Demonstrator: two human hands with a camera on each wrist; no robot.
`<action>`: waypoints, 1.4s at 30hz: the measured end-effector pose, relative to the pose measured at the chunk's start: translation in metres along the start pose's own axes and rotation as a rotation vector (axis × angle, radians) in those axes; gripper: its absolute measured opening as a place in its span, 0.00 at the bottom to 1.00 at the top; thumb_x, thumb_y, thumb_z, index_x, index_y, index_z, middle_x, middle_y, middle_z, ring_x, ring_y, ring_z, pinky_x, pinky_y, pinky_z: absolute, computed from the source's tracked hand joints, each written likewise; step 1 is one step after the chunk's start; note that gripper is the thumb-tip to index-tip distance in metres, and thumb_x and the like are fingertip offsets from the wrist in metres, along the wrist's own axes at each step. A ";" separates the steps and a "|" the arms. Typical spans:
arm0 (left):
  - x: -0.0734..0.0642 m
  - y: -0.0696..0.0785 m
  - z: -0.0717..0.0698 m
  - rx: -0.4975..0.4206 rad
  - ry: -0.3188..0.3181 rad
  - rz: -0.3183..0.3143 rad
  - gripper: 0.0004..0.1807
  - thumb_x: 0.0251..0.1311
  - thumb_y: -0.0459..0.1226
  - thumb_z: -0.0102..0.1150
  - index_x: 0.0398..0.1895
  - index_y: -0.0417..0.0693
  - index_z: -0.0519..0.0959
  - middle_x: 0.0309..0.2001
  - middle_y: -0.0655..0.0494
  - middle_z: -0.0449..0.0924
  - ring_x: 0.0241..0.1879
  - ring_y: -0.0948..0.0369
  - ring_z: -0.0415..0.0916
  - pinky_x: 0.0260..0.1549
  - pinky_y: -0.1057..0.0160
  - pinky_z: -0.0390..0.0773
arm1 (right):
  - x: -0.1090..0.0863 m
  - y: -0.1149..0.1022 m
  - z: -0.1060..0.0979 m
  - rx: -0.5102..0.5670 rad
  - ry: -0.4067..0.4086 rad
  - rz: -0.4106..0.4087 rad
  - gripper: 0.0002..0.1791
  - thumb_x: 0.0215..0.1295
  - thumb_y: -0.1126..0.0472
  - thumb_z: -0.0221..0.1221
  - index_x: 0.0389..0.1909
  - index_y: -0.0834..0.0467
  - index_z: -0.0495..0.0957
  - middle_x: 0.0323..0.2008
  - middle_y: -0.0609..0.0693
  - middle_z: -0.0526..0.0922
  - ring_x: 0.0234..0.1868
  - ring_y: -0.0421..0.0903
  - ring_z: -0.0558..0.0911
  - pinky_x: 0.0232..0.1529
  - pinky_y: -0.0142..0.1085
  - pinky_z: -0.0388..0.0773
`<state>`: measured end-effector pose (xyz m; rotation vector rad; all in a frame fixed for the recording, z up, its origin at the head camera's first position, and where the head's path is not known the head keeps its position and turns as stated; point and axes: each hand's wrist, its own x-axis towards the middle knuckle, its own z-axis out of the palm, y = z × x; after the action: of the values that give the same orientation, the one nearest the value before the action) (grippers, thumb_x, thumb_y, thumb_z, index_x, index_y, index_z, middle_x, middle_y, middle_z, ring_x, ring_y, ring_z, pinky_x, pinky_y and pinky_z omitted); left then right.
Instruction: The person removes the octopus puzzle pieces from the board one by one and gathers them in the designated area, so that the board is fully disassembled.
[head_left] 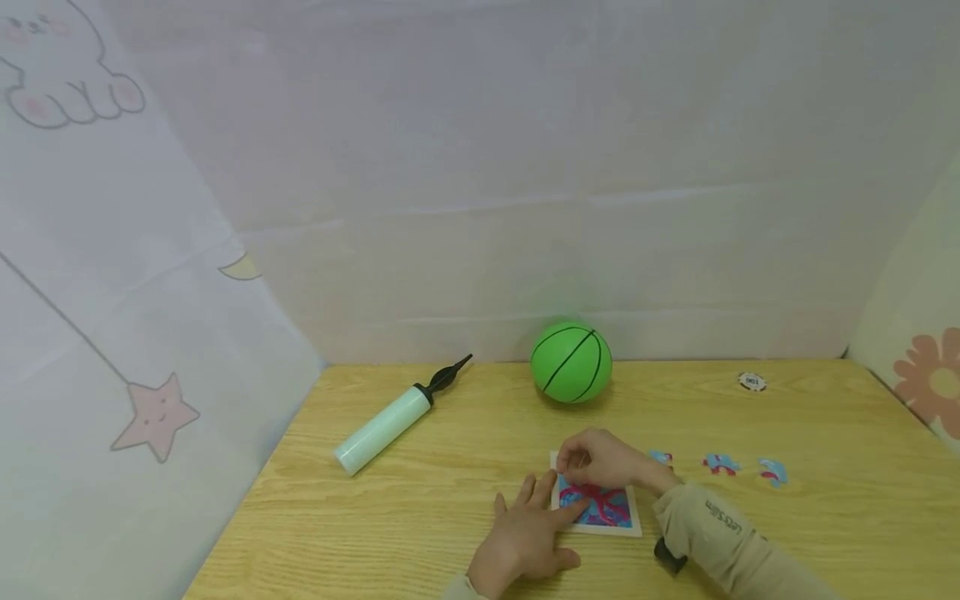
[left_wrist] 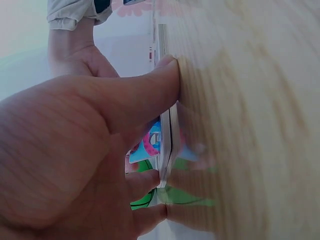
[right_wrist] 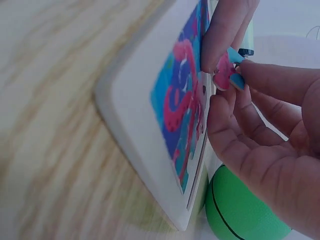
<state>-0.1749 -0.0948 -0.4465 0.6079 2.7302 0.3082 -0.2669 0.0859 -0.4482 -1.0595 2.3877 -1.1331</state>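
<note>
A jigsaw puzzle in a white-bordered tray point(head_left: 636, 523) lies flat on the wooden table, its picture pink, blue and purple. My right hand point(head_left: 606, 460) is over the tray's far side and pinches a pink and blue puzzle piece point(right_wrist: 225, 72) between thumb and fingers. Fingers spread, my left hand point(head_left: 525, 533) rests at the tray's left side, its index finger reaching across the picture. In the left wrist view, the left thumb point(left_wrist: 155, 82) lies by the tray edge point(left_wrist: 170, 130). My hands hide part of the picture.
Loose puzzle pieces point(head_left: 722, 463) lie in a row right of the tray, one partly behind the right wrist. Behind it sits a green ball point(head_left: 572, 363) by the back wall. A pale hand pump point(head_left: 386, 429) lies left, a poker chip point(head_left: 752, 382) at back right.
</note>
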 end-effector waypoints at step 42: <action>-0.003 -0.001 0.001 -0.045 0.018 0.008 0.37 0.55 0.56 0.63 0.69 0.81 0.61 0.75 0.50 0.49 0.72 0.43 0.47 0.57 0.28 0.52 | -0.114 0.032 -0.073 0.264 0.061 0.161 0.12 0.67 0.64 0.57 0.46 0.68 0.78 0.42 0.60 0.81 0.39 0.43 0.80 0.39 0.34 0.79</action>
<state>-0.1721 -0.0967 -0.4463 0.6068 2.7313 0.3776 -0.2433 0.2214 -0.4308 -0.7438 2.2408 -1.3904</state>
